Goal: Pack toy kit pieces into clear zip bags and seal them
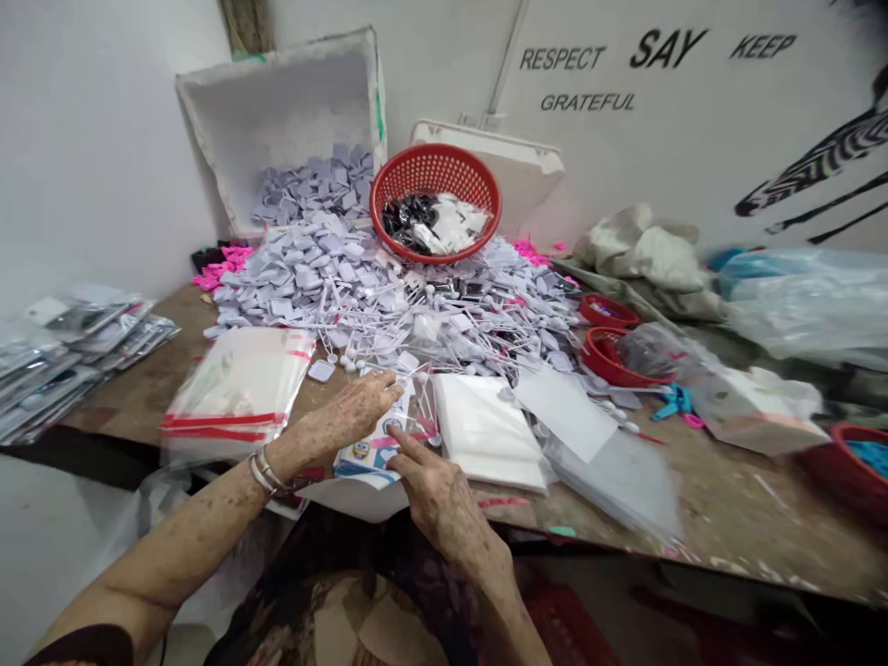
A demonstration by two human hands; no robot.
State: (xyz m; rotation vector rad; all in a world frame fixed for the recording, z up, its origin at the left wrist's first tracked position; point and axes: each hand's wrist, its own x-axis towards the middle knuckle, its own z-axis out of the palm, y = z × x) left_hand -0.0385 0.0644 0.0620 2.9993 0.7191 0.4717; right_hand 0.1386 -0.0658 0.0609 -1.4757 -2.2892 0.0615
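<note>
A small stack of printed cards (361, 451) with cartoon pictures lies at the table's front edge, straight ahead of me. Over its upper part reaches my left hand (353, 407), fingers bent and close together at the top of a clear plastic bag (425, 407). White and pink pieces show through that bag. From the lower right my right hand (434, 486) comes in, its index finger stretched onto the card's face and the other fingers loosely bent. What lies under my left fingertips is partly hidden.
White plastic pieces (291, 277) are heaped behind, under a red basket (436, 157) of small packets and beside a foam box (277, 120). Red-striped bags (240, 379) lie left; white sheets (486, 430) and clear sleeves (617, 481) lie right. Filled packets (76, 361) are stacked far left.
</note>
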